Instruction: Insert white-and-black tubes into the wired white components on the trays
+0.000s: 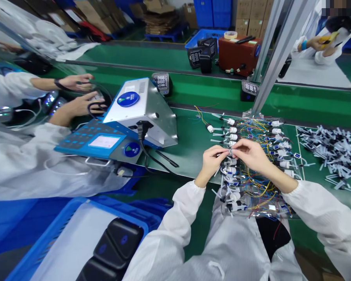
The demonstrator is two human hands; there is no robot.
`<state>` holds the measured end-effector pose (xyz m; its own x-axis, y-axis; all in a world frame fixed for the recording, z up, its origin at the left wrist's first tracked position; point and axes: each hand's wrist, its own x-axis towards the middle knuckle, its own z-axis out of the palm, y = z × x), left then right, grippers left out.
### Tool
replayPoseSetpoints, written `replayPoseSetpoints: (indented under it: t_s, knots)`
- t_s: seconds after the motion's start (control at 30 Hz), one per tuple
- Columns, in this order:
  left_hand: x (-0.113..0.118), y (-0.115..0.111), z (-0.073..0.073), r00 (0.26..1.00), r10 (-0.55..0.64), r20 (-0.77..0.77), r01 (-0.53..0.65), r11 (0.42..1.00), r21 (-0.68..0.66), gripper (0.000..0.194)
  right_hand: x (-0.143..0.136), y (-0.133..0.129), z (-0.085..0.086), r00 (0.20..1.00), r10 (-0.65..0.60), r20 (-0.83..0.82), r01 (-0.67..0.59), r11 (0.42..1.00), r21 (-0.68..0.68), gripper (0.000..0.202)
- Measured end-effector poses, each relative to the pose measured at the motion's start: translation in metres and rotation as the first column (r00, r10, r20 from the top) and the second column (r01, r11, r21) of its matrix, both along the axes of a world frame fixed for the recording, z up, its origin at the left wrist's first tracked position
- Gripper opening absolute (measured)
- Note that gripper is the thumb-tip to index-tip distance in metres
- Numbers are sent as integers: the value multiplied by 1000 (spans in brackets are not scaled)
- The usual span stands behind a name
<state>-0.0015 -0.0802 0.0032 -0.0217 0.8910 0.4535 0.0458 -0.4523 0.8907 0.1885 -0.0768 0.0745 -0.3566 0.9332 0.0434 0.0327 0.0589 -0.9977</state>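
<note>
My left hand [214, 160] and my right hand [249, 155] meet fingertip to fingertip above a plastic tray [251, 214] of wired parts. Both are closed in a pinch on a small whitish piece, too small to make out well. Rows of white cylindrical connectors [233, 137] line the tray's left side, and more white connectors [276, 131] line its right. Thin yellow, red and blue wires [265, 192] run between them. One loose connector [210, 128] with yellow wires lies on the green table left of the tray.
A pile of black-and-clear strips [333, 152] lies at right. A white-and-blue machine [140, 113] with a black cable stands at left, beside another person's hands [76, 105]. A blue crate [146, 218] holds black cases. A metal post [276, 58] rises behind the tray.
</note>
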Motion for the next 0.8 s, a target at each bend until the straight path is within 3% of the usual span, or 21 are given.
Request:
replayPoseSetpoints:
  t_s: [0.5, 0.8]
  knots:
    - [1, -2, -2, 1000, -22, 5, 22, 999, -39, 10, 0, 1, -4, 999, 20, 45, -19, 999, -34, 25]
    - [1, -1, -3, 999, -24, -24, 24, 1000, -10, 7, 3, -2, -6, 998, -9, 60, 9, 1000, 12, 23]
